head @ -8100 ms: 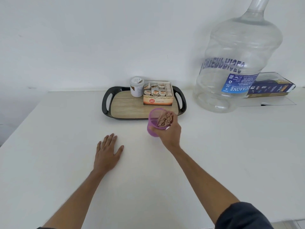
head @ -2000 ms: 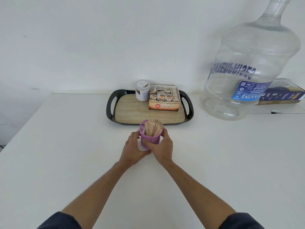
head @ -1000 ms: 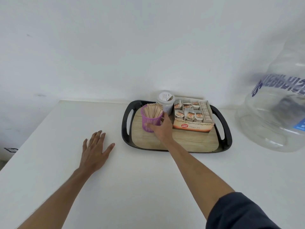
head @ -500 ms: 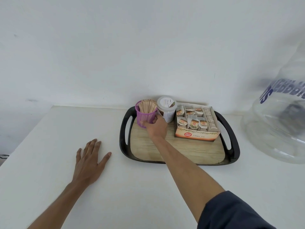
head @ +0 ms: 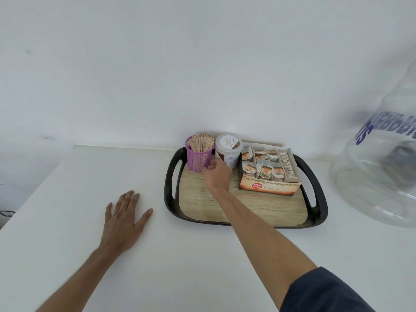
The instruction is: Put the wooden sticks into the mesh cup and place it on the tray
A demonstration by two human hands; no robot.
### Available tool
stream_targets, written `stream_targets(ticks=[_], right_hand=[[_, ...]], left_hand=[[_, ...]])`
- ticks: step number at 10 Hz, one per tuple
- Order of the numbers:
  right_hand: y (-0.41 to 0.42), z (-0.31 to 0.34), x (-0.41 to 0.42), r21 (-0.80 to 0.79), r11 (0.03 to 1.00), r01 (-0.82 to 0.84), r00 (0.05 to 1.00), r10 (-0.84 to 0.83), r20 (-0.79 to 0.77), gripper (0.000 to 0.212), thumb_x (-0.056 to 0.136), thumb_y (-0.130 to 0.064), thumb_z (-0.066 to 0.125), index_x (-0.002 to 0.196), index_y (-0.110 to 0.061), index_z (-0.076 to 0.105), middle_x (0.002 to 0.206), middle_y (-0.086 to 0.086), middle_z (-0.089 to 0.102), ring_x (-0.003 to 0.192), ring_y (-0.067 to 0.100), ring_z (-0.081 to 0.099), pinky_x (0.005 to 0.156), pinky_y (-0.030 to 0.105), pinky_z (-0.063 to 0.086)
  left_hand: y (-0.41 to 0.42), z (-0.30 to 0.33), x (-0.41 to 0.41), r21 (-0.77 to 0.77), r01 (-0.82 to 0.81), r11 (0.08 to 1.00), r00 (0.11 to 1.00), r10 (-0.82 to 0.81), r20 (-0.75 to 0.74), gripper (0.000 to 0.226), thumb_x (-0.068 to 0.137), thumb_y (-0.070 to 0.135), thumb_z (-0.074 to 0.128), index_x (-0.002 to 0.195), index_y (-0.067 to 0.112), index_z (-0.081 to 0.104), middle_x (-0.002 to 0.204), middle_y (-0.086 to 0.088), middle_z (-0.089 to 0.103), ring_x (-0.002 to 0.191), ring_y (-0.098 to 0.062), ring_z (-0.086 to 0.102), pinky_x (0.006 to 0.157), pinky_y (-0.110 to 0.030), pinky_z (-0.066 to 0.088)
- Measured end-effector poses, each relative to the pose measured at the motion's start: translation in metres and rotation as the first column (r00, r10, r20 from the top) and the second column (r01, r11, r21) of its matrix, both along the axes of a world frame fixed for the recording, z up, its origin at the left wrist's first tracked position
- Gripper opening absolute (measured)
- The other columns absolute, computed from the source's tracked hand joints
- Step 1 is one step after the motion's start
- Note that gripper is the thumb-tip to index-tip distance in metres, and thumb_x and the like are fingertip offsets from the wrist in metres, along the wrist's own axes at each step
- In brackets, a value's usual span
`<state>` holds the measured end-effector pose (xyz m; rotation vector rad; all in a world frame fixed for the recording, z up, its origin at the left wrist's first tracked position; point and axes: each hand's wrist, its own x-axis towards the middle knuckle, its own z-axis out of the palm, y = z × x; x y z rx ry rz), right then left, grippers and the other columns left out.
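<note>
White bench (head: 202,266), wall behind. I see the mesh cup (head: 199,156) with wooden sticks (head: 202,144) upright in the tray's (head: 247,208) far-left corner, right hand (head: 217,174) fingers curled against it. Left hand (head: 122,221) flat, spread on bench.

The right hand (head: 217,175) is over the tray (head: 243,206). The mesh cup (head: 199,155), with the wooden sticks (head: 201,143) in it, stands just left of its fingertips; a jar (head: 228,152) is behind, a tea box (head: 269,174) to the right.

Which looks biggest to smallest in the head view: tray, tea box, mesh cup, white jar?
1. tray
2. tea box
3. mesh cup and white jar: they look alike in size, so I won't rank them.
</note>
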<state>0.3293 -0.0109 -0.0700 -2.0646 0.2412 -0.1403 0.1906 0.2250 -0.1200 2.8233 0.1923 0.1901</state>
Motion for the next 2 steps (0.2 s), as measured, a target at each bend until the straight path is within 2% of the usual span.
stream_targets(ticks=[1,2], right_hand=[[-0.01,0.008,-0.012,-0.08,0.996,-0.038,0.996,0.044,0.076,0.028,0.083,-0.024,0.073,0.108,-0.014,0.068,0.08,-0.012,0.061,0.074,0.004,0.059,0.062,0.018,0.046],[-0.024,0.021,-0.027,-0.165,0.984,-0.074,0.988,0.095,0.121,0.032,0.086,-0.024,0.068,0.117,-0.017,0.065,0.085,-0.011,0.065,0.078,0.008,0.065,0.073,0.031,0.056]], left_hand=[[-0.002,0.008,-0.001,-0.013,0.009,1.0,0.998,-0.008,0.07,0.081,0.087,0.067,0.018,0.144,0.014,0.039,0.156,-0.005,0.032,0.146,-0.02,0.023,0.118,-0.048,0.015],[-0.012,0.025,0.0,-0.026,0.031,0.999,0.988,-0.027,0.154,0.074,0.09,0.064,0.024,0.142,0.013,0.04,0.155,-0.005,0.034,0.145,-0.021,0.025,0.116,-0.048,0.019]])
